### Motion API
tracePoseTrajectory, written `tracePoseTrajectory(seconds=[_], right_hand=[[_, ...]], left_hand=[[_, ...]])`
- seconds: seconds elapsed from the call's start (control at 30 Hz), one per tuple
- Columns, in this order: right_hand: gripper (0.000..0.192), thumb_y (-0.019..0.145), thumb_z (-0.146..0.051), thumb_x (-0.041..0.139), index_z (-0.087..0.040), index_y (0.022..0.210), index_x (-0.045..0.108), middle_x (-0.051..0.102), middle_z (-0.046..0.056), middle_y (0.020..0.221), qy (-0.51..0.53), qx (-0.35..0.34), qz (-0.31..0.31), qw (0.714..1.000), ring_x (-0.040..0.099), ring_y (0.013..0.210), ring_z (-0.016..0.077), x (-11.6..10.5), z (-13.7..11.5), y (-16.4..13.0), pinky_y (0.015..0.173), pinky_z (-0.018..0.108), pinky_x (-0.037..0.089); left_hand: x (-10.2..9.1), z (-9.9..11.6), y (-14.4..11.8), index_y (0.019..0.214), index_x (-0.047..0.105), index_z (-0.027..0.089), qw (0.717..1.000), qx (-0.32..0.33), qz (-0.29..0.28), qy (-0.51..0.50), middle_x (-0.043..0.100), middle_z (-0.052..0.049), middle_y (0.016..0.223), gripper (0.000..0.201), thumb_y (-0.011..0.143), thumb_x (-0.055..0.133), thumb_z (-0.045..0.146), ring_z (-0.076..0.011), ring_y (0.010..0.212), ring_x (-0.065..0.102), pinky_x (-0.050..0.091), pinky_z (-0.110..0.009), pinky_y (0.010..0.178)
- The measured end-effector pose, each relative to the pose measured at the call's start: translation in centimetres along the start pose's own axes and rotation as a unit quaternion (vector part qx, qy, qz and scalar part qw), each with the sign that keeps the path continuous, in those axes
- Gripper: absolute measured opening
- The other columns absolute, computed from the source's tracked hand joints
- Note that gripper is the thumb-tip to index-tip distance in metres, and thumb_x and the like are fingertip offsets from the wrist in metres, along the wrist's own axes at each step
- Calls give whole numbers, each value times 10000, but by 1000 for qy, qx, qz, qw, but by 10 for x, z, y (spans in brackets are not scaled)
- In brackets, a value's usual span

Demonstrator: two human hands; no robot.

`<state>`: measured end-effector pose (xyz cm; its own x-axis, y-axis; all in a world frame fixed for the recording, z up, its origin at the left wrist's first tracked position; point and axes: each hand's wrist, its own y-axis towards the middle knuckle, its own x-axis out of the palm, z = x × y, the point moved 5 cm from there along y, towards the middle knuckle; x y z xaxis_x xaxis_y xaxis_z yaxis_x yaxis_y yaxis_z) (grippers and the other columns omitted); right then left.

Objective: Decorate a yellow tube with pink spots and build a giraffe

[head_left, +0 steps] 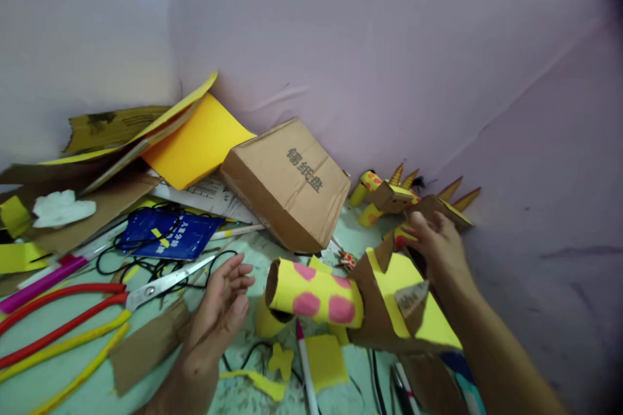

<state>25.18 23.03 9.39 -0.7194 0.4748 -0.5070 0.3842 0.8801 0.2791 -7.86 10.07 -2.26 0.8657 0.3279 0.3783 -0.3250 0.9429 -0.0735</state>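
Note:
My left hand hovers open above the green work surface, fingers apart, just left of a yellow paper tube with pink spots. That tube joins a cardboard and yellow paper animal model. My right hand reaches over the model's far end and grips its brown cardboard head piece with yellow spikes. A second small yellow spotted figure lies behind it by the wall.
A brown cardboard box with printed characters leans at centre. Scissors with red handles, a blue packet, black cord, yellow card sheets, cardboard scraps, pens and yellow offcuts litter the surface. Pale cloth walls close in behind and right.

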Motion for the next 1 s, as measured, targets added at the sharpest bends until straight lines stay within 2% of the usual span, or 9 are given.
tracePoseTrajectory(seconds=[0.1, 0.17, 0.23, 0.33, 0.47, 0.57, 0.7, 0.83, 1.0], right_hand=[[650, 873, -543, 290, -160, 1398, 275, 446, 185, 1407, 156, 70, -55, 984, 573, 1174, 260, -20, -4, -35, 946, 423, 488], [641, 885, -530, 236, -174, 1419, 235, 406, 171, 1451, 208, 73, -89, 971, 520, 1242, 241, -28, -9, -60, 982, 430, 458], [753, 811, -594, 396, -194, 1424, 217, 382, 176, 1472, 233, 60, -100, 965, 476, 1282, 265, -31, -10, -83, 993, 464, 439], [1085, 543, -608, 735, -187, 1419, 253, 377, 210, 1467, 269, 21, -130, 954, 412, 1320, 332, -22, -4, -112, 987, 480, 433], [1231, 433, -604, 825, -188, 1442, 257, 388, 204, 1462, 308, -28, -222, 925, 441, 1288, 368, 2, 0, -137, 952, 480, 458], [1153, 440, -543, 850, -185, 1409, 336, 522, 177, 1361, 299, -60, -245, 920, 528, 1206, 353, 14, -3, -143, 935, 472, 471], [772, 498, -457, 845, -173, 1157, 560, 678, 118, 1106, 297, -76, -215, 927, 612, 1072, 323, 20, -3, -142, 871, 445, 508], [592, 513, -387, 850, -183, 1005, 592, 687, 89, 1045, 288, -71, -207, 932, 626, 1012, 300, 22, 3, -139, 823, 419, 521], [626, 527, -376, 846, -167, 1063, 602, 654, 109, 1161, 300, -74, -236, 921, 620, 1013, 282, 24, 8, -136, 837, 395, 508]], left_hand=[[7, 10, -11, 1258, 460, 200, 999, 30, -31, 25, 545, -114, 1201, 617, 750, 610, 517, -279, 1071, 536, 371, -448, 1000], [12, 19, -18, 1312, 404, 236, 995, 52, -67, 52, 488, -94, 1296, 566, 820, 560, 468, -269, 1179, 469, 338, -417, 1031], [16, 29, -23, 1335, 374, 267, 989, 89, -93, 71, 452, -73, 1332, 547, 843, 555, 423, -256, 1227, 430, 319, -392, 1047], [21, 45, -26, 1338, 368, 278, 977, 158, -117, 78, 434, -68, 1339, 561, 833, 577, 405, -252, 1238, 426, 316, -389, 1053], [28, 49, -21, 1347, 339, 211, 965, 170, -161, 119, 451, -132, 1333, 737, 732, 689, 414, -301, 1248, 442, 328, -443, 1048], [32, 38, -16, 1391, 273, 180, 956, 137, -202, 162, 455, -177, 1355, 936, 627, 768, 398, -338, 1277, 421, 290, -491, 1072], [31, 31, -11, 1423, 212, 147, 958, 114, -212, 155, 428, -209, 1383, 1041, 598, 774, 441, -350, 1294, 407, 269, -494, 1088], [35, 49, -13, 1427, 256, 171, 953, 162, -203, 155, 423, -173, 1394, 837, 754, 645, 480, -307, 1277, 441, 315, -444, 1077], [46, 78, -22, 1318, 497, 238, 891, 299, -194, 281, 445, -70, 1428, 465, 901, 450, 440, -248, 1337, 370, 276, -397, 1118]])
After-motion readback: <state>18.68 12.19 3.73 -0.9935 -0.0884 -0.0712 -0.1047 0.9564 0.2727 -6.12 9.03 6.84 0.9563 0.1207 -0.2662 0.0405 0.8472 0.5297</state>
